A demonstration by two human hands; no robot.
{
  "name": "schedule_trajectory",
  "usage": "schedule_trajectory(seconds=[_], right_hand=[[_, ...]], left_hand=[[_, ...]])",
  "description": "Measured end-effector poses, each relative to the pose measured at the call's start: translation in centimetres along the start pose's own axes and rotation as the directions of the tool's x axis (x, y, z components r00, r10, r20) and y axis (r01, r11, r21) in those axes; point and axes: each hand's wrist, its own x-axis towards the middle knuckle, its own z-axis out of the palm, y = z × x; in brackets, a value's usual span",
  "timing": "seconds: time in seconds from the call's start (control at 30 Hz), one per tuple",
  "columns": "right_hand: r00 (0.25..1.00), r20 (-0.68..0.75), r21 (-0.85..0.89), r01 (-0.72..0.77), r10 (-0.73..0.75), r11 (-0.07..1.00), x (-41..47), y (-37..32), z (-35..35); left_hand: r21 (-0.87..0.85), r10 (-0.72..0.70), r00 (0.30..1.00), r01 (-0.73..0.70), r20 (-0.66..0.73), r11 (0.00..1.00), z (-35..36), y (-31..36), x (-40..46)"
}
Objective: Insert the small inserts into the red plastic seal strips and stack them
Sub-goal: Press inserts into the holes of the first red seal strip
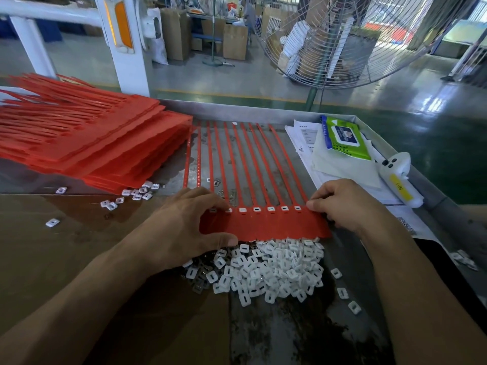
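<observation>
Left hand (181, 227): fingers curled over the near-left end of a flat red plastic sheet of joined seal strips (263, 225); fingertips press on the row of sockets, thumb lies along the sheet's near edge. Fingers clamped on the sheet, thumb below and fingertips on top.

Right hand (342, 204): fingers bent and held together, tips on the sheet's right corner, thumb tip at the last socket. Whether it pinches or only presses: cannot tell.

Sheet position: flat on the grey metal tabletop (263, 111), centre, w/ thin red tails running away from the person. White inserts sit in the visible sockets along the head row; sockets under the left fingers are hidden.

Loose supply: heap of small white square plastic inserts w/ slots (266, 270) just beside the sheet's near edge, touching it. Scattered inserts lie left and right of the heap.

Stack of red seal strip sheets (87, 143): left of the working sheet, fanned, resting partly on a brown cardboard sheet (66, 259).

Right side: green wet-wipe pack w/ blue-white label (345, 138), text too small to read, on white paper sheets (303, 138) w/ illegible print. White handheld device w/ yellow label (400, 180); handwritten marks on label, not legible.
</observation>
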Motion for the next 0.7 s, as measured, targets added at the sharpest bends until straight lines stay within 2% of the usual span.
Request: schedule_trajectory(seconds=[0.37, 0.43, 0.53, 0.6, 0.7], right_hand=[[0.999, -0.040, 0.078, 0.019, -0.016, 0.997, -0.2, 0.6, -0.4], [0.996, -0.083, 0.061, 0.033, -0.028, 0.998, -0.2, 0.6, -0.5], [0.993, -0.109, -0.033, 0.042, -0.046, 0.999, -0.3, 0.5, -0.5], [0.997, -0.073, -0.069, 0.032, -0.037, 0.997, -0.3, 0.4, -0.4], [0.999, -0.040, -0.118, 0.012, -0.017, 0.993, -0.3, 0.4, -0.6]], left_hand=[[-0.014, 0.007, 1.000, -0.007, -0.013, 1.000, -0.2, 0.2, -0.2], [-0.053, 0.023, 0.998, -0.026, -0.050, 0.998, -0.5, 0.2, -0.3], [-0.086, 0.026, 0.983, -0.042, -0.184, 0.995, -0.9, 0.0, -0.3], [-0.061, -0.043, 0.953, 0.026, -0.301, 0.998, -1.3, -0.3, -0.2], [0.060, -0.204, 0.896, 0.246, -0.394, 0.967, -2.1, -1.3, -0.4]])
